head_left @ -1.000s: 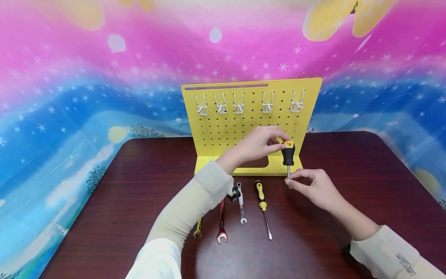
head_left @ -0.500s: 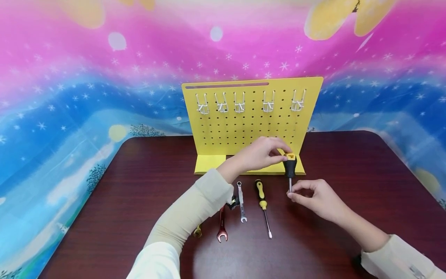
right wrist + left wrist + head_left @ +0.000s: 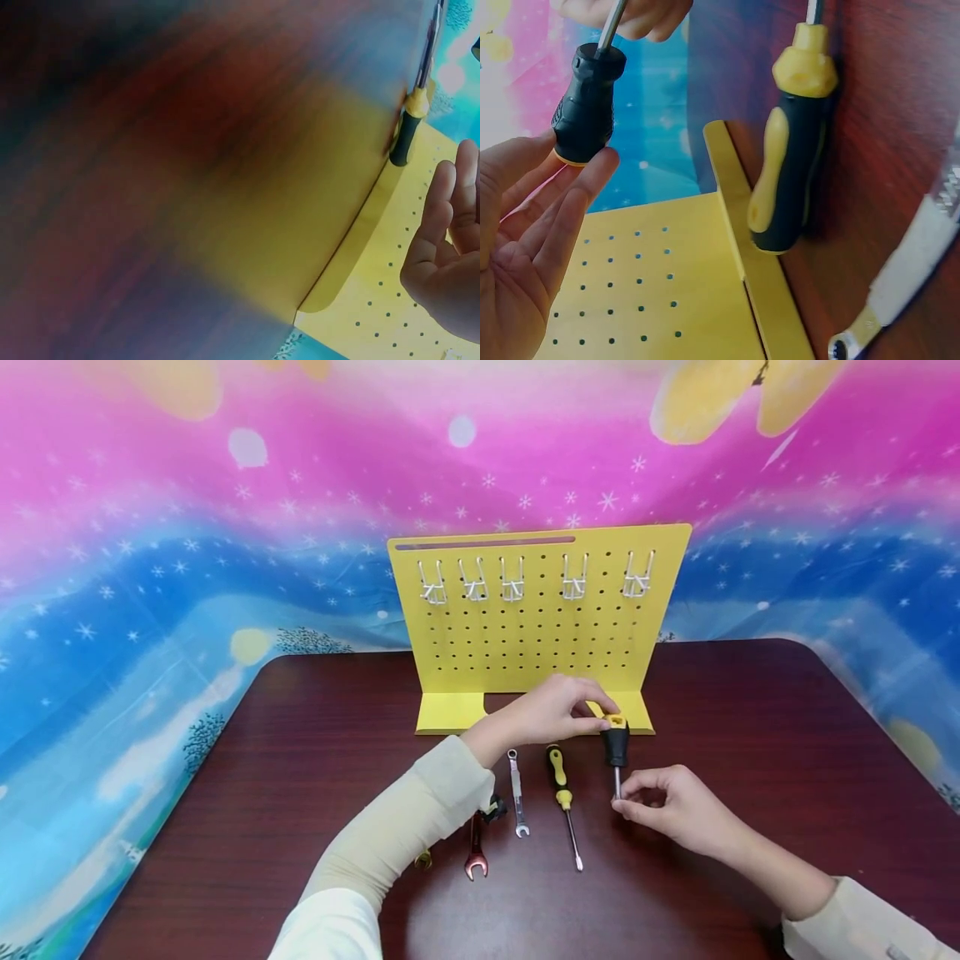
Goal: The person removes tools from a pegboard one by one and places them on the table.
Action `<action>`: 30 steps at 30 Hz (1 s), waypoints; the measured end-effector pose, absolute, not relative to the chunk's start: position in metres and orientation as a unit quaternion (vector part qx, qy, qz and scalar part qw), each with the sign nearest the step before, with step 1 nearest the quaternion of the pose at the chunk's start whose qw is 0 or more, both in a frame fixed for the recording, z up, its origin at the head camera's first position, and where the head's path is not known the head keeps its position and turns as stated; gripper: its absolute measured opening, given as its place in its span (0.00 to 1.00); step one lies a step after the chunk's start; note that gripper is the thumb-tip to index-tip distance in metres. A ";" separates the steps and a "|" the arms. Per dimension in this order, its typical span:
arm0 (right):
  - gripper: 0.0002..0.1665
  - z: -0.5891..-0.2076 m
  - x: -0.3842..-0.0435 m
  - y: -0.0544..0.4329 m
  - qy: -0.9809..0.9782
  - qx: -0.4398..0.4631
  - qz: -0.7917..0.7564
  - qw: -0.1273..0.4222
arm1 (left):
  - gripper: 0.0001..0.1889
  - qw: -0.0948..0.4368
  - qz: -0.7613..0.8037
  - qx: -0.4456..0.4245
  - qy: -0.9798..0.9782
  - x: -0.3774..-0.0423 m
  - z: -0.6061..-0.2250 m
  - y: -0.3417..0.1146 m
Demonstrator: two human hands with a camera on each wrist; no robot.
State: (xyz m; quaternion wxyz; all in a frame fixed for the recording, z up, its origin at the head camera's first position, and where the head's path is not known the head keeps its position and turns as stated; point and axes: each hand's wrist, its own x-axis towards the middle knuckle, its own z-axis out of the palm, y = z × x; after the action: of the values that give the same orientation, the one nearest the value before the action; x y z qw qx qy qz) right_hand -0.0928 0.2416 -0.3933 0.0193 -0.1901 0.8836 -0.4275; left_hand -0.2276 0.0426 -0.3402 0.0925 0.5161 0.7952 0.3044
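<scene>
A short screwdriver (image 3: 617, 747) with a black handle and yellow end is held upright, shaft down, in front of the yellow pegboard's base. My left hand (image 3: 558, 708) pinches the end of its handle between thumb and fingers, as the left wrist view also shows at the black handle (image 3: 589, 105). Lower down, my right hand (image 3: 678, 806) pinches the metal shaft near its tip. The tip itself is hidden by those fingers. Just left of it on the table lies a longer yellow-and-black screwdriver (image 3: 562, 789), its shaft toward me.
Behind stands a yellow pegboard (image 3: 525, 643) with several white wire hooks (image 3: 574, 585) along its upper part. Left of the long screwdriver lie a silver wrench (image 3: 517, 793), a red wrench (image 3: 476, 856) and a yellow wrench (image 3: 423, 859), the last partly covered by my left sleeve.
Both hands have come down and toward me with the short screwdriver, away from the pegboard. Their grips stay the same; the tools on the table have not moved.
</scene>
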 end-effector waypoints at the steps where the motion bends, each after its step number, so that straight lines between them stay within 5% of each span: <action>1: 0.04 -0.394 -0.093 0.241 0.884 -0.191 -0.427 0.022 | 0.13 0.096 0.303 0.516 0.795 -0.228 -0.341 0.042; 30: 0.05 -0.411 -0.096 0.245 0.862 -0.235 -0.435 0.113 | 0.11 0.183 0.284 0.491 0.803 -0.237 -0.384 0.042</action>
State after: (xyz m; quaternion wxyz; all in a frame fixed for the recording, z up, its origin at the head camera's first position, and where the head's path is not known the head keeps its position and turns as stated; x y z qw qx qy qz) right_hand -0.0960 0.2453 -0.4105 0.1130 -0.2351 0.8619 -0.4349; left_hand -0.2367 0.0425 -0.3841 0.1834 0.4914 0.8028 0.2836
